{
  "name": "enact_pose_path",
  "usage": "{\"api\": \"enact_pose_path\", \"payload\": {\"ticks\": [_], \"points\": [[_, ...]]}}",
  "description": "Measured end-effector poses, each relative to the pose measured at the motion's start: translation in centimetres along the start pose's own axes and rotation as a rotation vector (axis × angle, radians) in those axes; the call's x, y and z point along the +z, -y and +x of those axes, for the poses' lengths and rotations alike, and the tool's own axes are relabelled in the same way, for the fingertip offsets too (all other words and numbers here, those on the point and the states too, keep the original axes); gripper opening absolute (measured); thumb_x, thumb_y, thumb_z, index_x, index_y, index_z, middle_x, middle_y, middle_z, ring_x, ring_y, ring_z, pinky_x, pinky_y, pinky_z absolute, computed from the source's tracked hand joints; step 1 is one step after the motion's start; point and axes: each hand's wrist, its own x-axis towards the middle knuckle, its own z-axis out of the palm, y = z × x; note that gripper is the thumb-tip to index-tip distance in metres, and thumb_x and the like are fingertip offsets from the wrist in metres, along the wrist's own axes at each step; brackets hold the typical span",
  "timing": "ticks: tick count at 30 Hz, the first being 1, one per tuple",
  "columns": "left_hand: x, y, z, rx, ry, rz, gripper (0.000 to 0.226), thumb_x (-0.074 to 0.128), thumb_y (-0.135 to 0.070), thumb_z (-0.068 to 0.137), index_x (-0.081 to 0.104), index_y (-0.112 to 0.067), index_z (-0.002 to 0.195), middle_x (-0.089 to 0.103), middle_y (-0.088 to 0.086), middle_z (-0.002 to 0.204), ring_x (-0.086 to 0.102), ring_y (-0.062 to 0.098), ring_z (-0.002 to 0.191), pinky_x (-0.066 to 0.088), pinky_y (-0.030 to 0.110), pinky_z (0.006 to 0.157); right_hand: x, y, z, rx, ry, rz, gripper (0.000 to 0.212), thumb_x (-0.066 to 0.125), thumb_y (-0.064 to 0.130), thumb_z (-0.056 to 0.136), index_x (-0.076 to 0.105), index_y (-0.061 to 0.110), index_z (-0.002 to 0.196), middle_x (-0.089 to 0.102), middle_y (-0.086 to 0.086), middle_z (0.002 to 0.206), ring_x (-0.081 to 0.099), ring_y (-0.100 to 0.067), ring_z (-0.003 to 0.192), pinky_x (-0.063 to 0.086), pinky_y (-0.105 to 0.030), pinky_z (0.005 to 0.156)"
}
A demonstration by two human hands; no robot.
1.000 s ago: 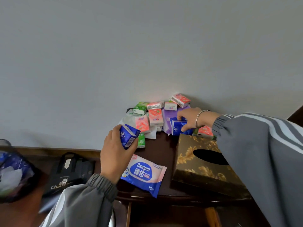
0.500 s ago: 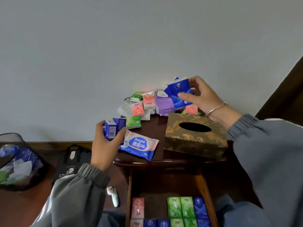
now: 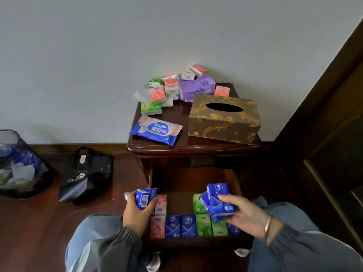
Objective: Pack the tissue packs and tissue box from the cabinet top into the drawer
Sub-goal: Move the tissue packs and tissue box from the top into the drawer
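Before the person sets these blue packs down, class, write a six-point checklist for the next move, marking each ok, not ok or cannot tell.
1. Drawer open: ok.
2. Left hand grips left-hand packs: ok.
3. Right hand grips right-hand packs: ok.
4. Bare gap between pink packs and green packs in the drawer: ok.
5. Cabinet top cleared: not ok, tissue box and loose packs remain.
6. Tissue box fits the drawer: cannot tell.

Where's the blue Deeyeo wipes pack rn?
Head view: the Deeyeo wipes pack lies flat at the front-left of the cabinet top, left of the gold tissue box and just in front of a green tissue pack.
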Motion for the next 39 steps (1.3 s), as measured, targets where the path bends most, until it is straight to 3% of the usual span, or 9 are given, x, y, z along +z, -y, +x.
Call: {"api": "enact_pose_path", "payload": {"ticks": [4, 8, 14, 18, 22, 27, 32, 36, 39], "points": [[-0.3, 0.4, 1.0, -0.017, -0.055, 0.015, 0.049, 0.080, -0.031, 0.074, 0.044, -0.025, 0.107, 0.061, -0.014, 0.086, 0.059, -0.001, 0.074, 0.038, 0.014, 0.058, 1.6, -2.5, 5.9, 0.068, -0.137, -0.163, 0.008, 0.062, 0.005, 0.081, 0.068, 0.004, 0.086, 0.070, -0.012, 0.079, 0.067, -0.020, 0.067, 0.051, -0.031, 0.065], [-0.6, 0.8, 1.9, -0.037, -0.070, 0.016, 0.046, 0.079, -0.030, 0.075, 0.043, -0.023, 0.104, 0.061, -0.013, 0.083, 0.062, 0.007, 0.075, 0.040, 0.021, 0.060, 3.1, -4.4, 12.3, 0.079, -0.221, -0.429, 0.010, 0.069, 0.009, 0.079, 0.068, 0.008, 0.089, 0.070, -0.007, 0.080, 0.067, -0.013, 0.062, 0.053, -0.023, 0.055], [-1.7, 1.5, 3.8, -0.089, -0.074, -0.084, 0.050, 0.077, -0.031, 0.076, 0.045, -0.023, 0.113, 0.063, -0.014, 0.090, 0.061, 0.003, 0.080, 0.044, 0.025, 0.074, 4.1, -7.2, 19.1, 0.101, -0.403, -0.816, 0.034, 0.079, 0.020, 0.071, 0.067, 0.006, 0.099, 0.070, -0.013, 0.104, 0.067, -0.028, 0.095, 0.054, -0.038, 0.088], [-2.3, 1.9, 4.6, -0.155, -0.053, -0.179, 0.043, 0.077, -0.031, 0.077, 0.046, -0.026, 0.107, 0.063, -0.010, 0.093, 0.061, 0.001, 0.081, 0.045, 0.020, 0.068, 4.7, -8.2, 20.6, 0.107, -0.315, -1.135, 0.040, 0.074, 0.026, 0.076, 0.061, 0.015, 0.113, 0.067, -0.008, 0.114, 0.064, -0.022, 0.101, 0.051, -0.031, 0.089], [-2.1, 1.8, 4.8, -0.185, -0.009, -0.235, 0.035, 0.076, -0.031, 0.078, 0.046, -0.033, 0.096, 0.064, -0.013, 0.092, 0.064, 0.001, 0.082, 0.048, 0.020, 0.068, 4.3, -8.9, 21.4, -0.008, -0.268, -1.423, 0.065, 0.069, 0.028, 0.082, 0.038, 0.009, 0.136, 0.052, -0.012, 0.135, 0.052, -0.027, 0.121, 0.041, -0.030, 0.101], [-1.6, 1.6, 4.8, -0.189, 0.026, -0.247, 0.047, 0.076, -0.031, 0.078, 0.045, -0.026, 0.114, 0.065, -0.013, 0.098, 0.065, 0.001, 0.086, 0.050, 0.018, 0.070, 4.2, -9.7, 21.5, 0.029, -0.333, -1.655, 0.046, 0.060, 0.040, 0.087, 0.054, 0.009, 0.120, 0.061, -0.013, 0.123, 0.058, -0.029, 0.111, 0.045, -0.030, 0.089], [-1.5, 1.7, 4.8, -0.208, 0.082, -0.202, 0.055, 0.074, -0.035, 0.078, 0.041, -0.026, 0.121, 0.062, -0.011, 0.103, 0.065, 0.007, 0.094, 0.054, 0.028, 0.080, 4.9, -9.6, 21.9, 0.134, -0.184, -1.773, 0.034, 0.040, 0.016, 0.099, 0.048, 0.001, 0.129, 0.053, -0.020, 0.131, 0.053, -0.032, 0.119, 0.041, -0.032, 0.096], [-1.2, 1.4, 4.3, -0.160, 0.094, -0.126, 0.054, 0.076, -0.036, 0.077, 0.042, -0.026, 0.117, 0.063, -0.009, 0.105, 0.064, 0.003, 0.091, 0.051, 0.019, 0.074, 6.2, -7.9, 20.5, 0.135, -0.250, -1.669, 0.054, 0.036, 0.020, 0.100, 0.015, 0.003, 0.148, 0.046, -0.021, 0.139, 0.048, -0.032, 0.125, 0.038, -0.031, 0.100], [-0.8, 0.9, 3.8, -0.090, 0.109, -0.053, 0.052, 0.078, -0.037, 0.074, 0.046, -0.025, 0.114, 0.066, -0.010, 0.101, 0.064, -0.004, 0.084, 0.046, 0.008, 0.063, 8.4, -4.8, 18.3, -0.034, -0.279, -1.176, 0.047, 0.044, 0.034, 0.098, 0.042, 0.009, 0.138, 0.061, -0.014, 0.123, 0.060, -0.027, 0.111, 0.045, -0.032, 0.089]]}}
